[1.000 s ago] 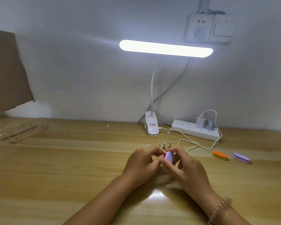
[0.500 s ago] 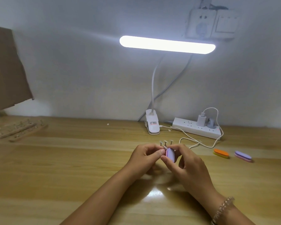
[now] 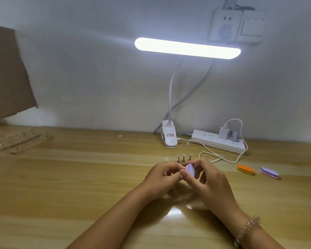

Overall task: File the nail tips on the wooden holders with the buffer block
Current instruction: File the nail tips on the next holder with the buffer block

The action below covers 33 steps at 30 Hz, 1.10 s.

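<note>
My right hand [image 3: 208, 180] grips a small purple and white buffer block [image 3: 191, 169] between thumb and fingers, just above the wooden table. My left hand [image 3: 162, 178] is pinched closed right against the block's left side; what it pinches is hidden by the fingers. Three small nail-tip stands [image 3: 183, 158] stand on the table just behind my hands. Far left at the back lie wooden holders [image 3: 20, 141] with several nail tips on pegs.
An orange buffer [image 3: 245, 169] and a purple buffer [image 3: 269, 173] lie to the right. A clip lamp base [image 3: 169, 139], a white power strip [image 3: 219, 141] with a charger and a trailing white cable [image 3: 214, 155] are at the back. Brown cardboard [image 3: 5, 72] leans at the left.
The hands stay together at the same spot, with the block shifting slightly between the fingers. The view has tilted a little.
</note>
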Available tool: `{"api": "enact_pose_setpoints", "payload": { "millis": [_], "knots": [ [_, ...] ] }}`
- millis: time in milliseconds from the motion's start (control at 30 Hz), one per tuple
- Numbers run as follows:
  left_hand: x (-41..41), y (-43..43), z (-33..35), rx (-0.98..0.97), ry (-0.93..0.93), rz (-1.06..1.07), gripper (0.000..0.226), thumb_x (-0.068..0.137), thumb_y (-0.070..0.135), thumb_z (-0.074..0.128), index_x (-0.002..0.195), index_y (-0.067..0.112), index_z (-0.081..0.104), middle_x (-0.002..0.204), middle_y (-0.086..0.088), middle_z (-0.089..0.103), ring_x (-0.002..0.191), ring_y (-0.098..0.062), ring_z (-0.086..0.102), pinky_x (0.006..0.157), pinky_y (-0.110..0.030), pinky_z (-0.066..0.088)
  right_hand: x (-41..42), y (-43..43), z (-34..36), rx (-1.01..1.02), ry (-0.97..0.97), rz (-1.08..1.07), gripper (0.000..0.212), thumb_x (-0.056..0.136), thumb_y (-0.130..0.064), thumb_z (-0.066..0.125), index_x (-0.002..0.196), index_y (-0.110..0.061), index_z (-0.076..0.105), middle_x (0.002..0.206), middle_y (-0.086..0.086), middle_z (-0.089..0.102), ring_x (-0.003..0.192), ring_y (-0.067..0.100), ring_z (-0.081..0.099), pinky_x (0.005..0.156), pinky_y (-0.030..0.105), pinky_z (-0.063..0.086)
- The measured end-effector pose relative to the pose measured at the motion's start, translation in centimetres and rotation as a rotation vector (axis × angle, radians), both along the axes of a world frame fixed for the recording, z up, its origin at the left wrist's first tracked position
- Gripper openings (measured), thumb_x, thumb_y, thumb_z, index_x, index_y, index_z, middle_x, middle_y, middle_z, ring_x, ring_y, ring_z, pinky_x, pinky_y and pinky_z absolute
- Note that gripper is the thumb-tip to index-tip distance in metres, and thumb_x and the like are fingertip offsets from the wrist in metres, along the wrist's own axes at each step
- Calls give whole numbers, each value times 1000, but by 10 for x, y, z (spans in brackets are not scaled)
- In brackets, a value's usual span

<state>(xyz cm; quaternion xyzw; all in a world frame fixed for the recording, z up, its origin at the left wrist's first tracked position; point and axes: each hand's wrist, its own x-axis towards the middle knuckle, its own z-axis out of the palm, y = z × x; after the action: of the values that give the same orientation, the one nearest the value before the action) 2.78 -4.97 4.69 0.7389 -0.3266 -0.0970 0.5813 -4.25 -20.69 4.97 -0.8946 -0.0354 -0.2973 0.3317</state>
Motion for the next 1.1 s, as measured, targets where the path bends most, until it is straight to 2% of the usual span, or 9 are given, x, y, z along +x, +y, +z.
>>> {"api": "enact_pose_setpoints", "payload": {
  "millis": [100, 233, 400, 533, 700, 833, 967, 1033, 1100],
  "knots": [
    [-3, 0, 2, 14, -33, -27, 16, 93, 28, 60, 89, 36, 73, 88, 7, 75, 77, -6, 62, 61, -22, 47, 2, -7, 2, 96, 5, -35, 43, 74, -65, 56, 91, -25, 62, 76, -8, 60, 69, 13, 56, 62, 31, 45],
    [0, -1, 0, -42, 10, 15, 28, 96, 14, 59, 84, 36, 73, 75, 16, 69, 65, 0, 58, 59, -21, 45, 0, 2, -2, -68, -21, 2, 30, 80, -54, 66, 92, -28, 57, 76, -14, 55, 63, 8, 51, 56, 23, 43],
    [-2, 0, 1, -15, -10, -24, 18, 97, 22, 60, 90, 31, 74, 85, 10, 74, 71, 2, 61, 60, -17, 45, 2, -6, 2, 88, -2, -43, 34, 79, -56, 63, 90, -25, 58, 77, -10, 59, 68, 7, 54, 62, 29, 44],
    [2, 0, 1, -56, 32, 13, 27, 97, 12, 59, 86, 32, 73, 76, 16, 69, 67, 2, 59, 60, -19, 46, -3, 3, -4, -127, -26, 25, 37, 80, -62, 57, 94, -28, 55, 78, -18, 53, 63, 1, 50, 56, 17, 39],
    [0, 0, 2, -40, 7, -12, 20, 99, 19, 59, 92, 30, 74, 88, 9, 75, 79, 3, 64, 61, -16, 46, 2, -5, 1, 81, -30, -62, 45, 73, -69, 53, 89, -27, 56, 77, -12, 60, 65, 7, 52, 58, 24, 38],
    [2, 0, 1, -63, 19, 32, 20, 97, 15, 60, 92, 27, 75, 81, 12, 71, 67, 4, 58, 59, -17, 45, 0, 0, -4, -63, -32, -4, 41, 78, -68, 53, 92, -30, 54, 78, -17, 57, 65, 5, 53, 56, 19, 39],
    [1, 0, 2, -66, 12, 17, 15, 98, 18, 62, 95, 22, 75, 89, 6, 75, 77, 2, 63, 61, -14, 45, 5, -7, -1, 124, -18, -46, 47, 71, -70, 52, 89, -26, 58, 78, -13, 61, 69, 6, 56, 61, 26, 43],
    [1, 0, 2, -79, 17, 21, 13, 97, 19, 62, 97, 19, 75, 89, 5, 76, 81, 1, 65, 63, -13, 45, 6, -12, 0, 204, -48, -97, 50, 69, -70, 51, 90, -25, 59, 78, -10, 62, 70, 8, 57, 61, 23, 41],
    [2, -1, 0, -71, 2, 40, 13, 97, 17, 63, 98, 17, 75, 88, 5, 75, 76, 1, 63, 63, -16, 45, 3, -10, 0, 177, -77, -78, 46, 72, -70, 52, 91, -28, 57, 78, -11, 61, 67, 6, 55, 59, 19, 39]
  ]
}}
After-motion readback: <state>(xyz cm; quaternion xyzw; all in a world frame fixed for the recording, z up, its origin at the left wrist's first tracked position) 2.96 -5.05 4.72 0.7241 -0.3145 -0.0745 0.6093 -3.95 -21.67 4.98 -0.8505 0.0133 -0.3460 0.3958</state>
